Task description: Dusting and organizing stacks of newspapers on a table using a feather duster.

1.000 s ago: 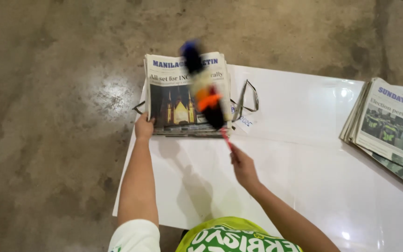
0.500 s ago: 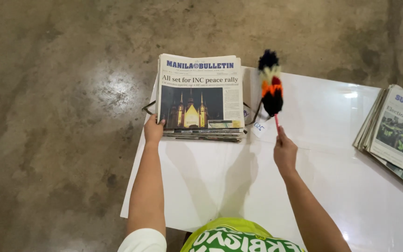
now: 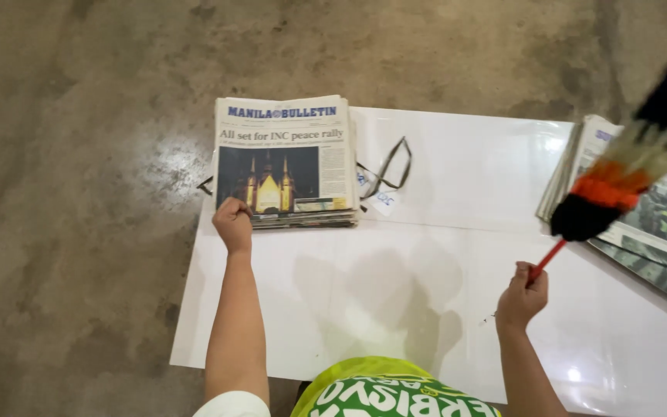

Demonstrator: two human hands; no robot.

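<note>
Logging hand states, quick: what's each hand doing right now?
Left hand: closed, gripping the near corner of the stacked newspapers.
Right hand: closed on the red handle of the multicoloured feather duster.

Newspaper stack point(image 3: 283, 162) on the table point(image 3: 441, 309), gripped at its near corner by the left hand point(image 3: 233, 224); right hand point(image 3: 522, 294) grips duster point(image 3: 619, 177), angled over second stack point(image 3: 642, 224) beyond.

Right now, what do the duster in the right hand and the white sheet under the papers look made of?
Duster: fluffy feathers or fibres in black, orange and pale bands on a thin red stick. White sheet: glossy, likely plastic or coated board, since it mirrors glare and shadows.
</note>
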